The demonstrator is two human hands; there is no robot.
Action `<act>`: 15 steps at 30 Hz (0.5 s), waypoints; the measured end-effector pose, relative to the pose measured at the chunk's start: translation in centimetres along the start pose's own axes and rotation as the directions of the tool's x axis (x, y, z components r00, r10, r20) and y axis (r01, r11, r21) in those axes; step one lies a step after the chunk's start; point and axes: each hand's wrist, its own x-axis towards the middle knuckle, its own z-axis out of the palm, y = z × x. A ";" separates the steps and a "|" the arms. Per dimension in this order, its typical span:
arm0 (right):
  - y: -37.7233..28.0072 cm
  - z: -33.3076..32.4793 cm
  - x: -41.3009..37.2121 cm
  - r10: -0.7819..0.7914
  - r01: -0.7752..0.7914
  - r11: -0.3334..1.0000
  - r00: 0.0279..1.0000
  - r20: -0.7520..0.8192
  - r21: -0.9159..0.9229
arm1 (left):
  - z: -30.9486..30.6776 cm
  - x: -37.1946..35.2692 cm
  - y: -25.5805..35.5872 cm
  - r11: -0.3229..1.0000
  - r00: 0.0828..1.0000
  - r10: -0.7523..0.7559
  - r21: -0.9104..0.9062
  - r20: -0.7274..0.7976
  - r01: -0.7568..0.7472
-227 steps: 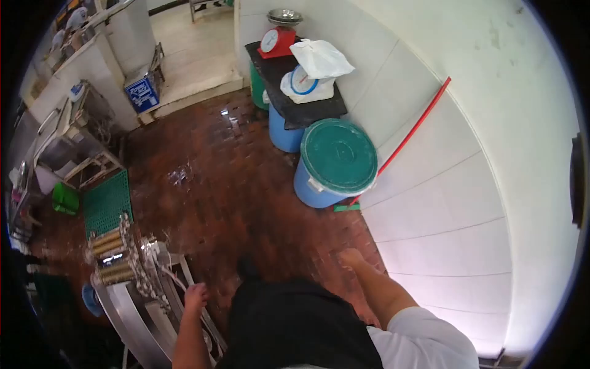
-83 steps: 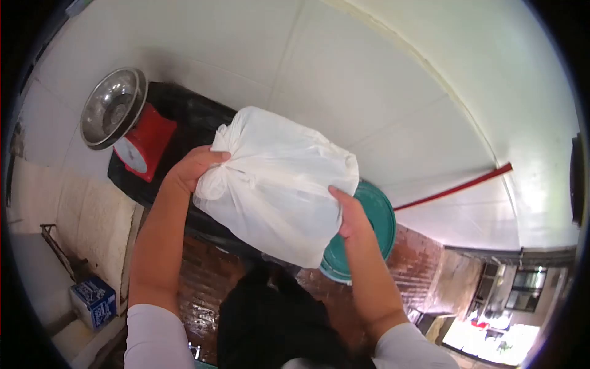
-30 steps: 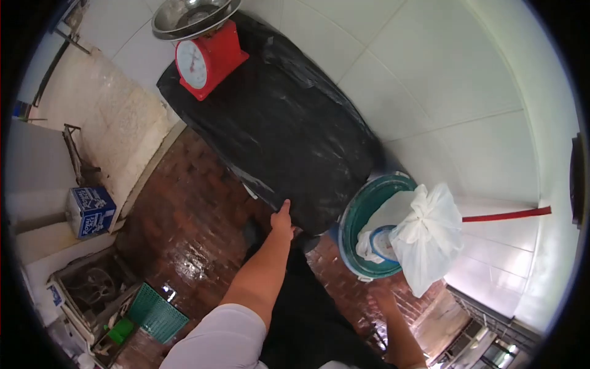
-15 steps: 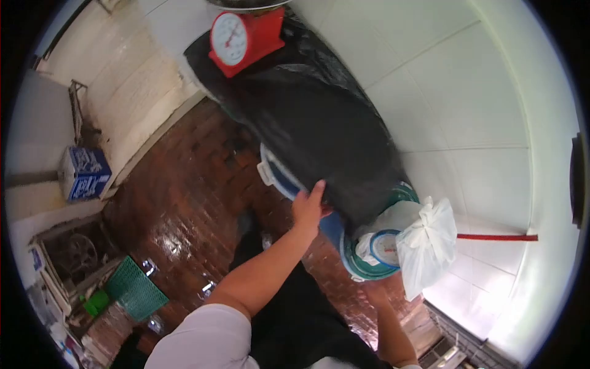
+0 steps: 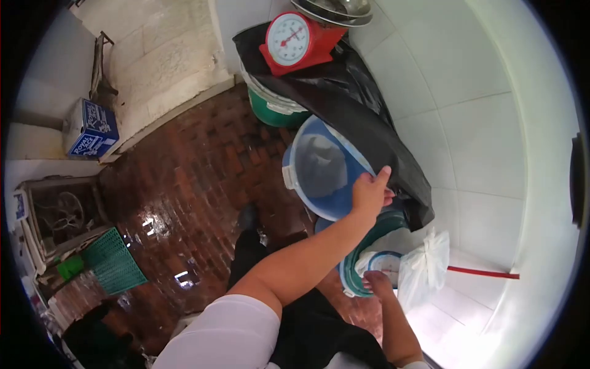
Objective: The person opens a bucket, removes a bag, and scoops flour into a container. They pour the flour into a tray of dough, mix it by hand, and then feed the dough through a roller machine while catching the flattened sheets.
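My left hand [image 5: 371,192] pinches the edge of a black plastic sheet [image 5: 393,150], holding it raised and folded toward the wall. Below the sheet, a blue tub [image 5: 307,184] with a pale handle is partly uncovered, with a greyish area inside it. My right hand [image 5: 379,285] is lower down with curled fingers, beside a round, blue-rimmed white object [image 5: 387,261] on a green tub [image 5: 349,273]. What those fingers hold, if anything, is hidden. A knotted white plastic bag [image 5: 424,270] stands just right of that hand.
A red dial scale [image 5: 301,43] with a metal pan [image 5: 338,11] rests on the sheet's far end, above a green bucket [image 5: 270,111]. White tiled wall [image 5: 473,135] borders the right. Wet brick floor [image 5: 184,184], a blue box [image 5: 95,129] and a green crate [image 5: 114,261] lie left.
My left hand has pulled the black sheet back toward the wall, exposing the blue tub and green bucket. My right hand has come up to the blue-rimmed object. The view has shifted.
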 end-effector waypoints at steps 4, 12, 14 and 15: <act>-1.1 3.3 4.9 -0.286 0.287 0.928 0.958 0.039 -0.238 | -2.9 -0.4 -1.1 0.993 0.993 -0.112 0.051 0.023 0.111; -16.5 18.0 23.0 -0.624 0.503 0.713 0.773 -0.114 -0.489 | -3.7 1.5 -2.4 0.959 0.873 -0.282 0.122 0.399 0.254; -16.6 18.6 31.3 -0.606 0.507 0.744 0.786 -0.120 -0.435 | -2.6 2.8 -1.3 0.987 0.825 -0.114 0.161 0.554 0.029; -17.2 19.3 34.0 -0.540 0.466 0.759 0.841 -0.039 -0.456 | -2.2 3.0 -0.3 0.976 0.811 -0.040 0.198 0.583 -0.095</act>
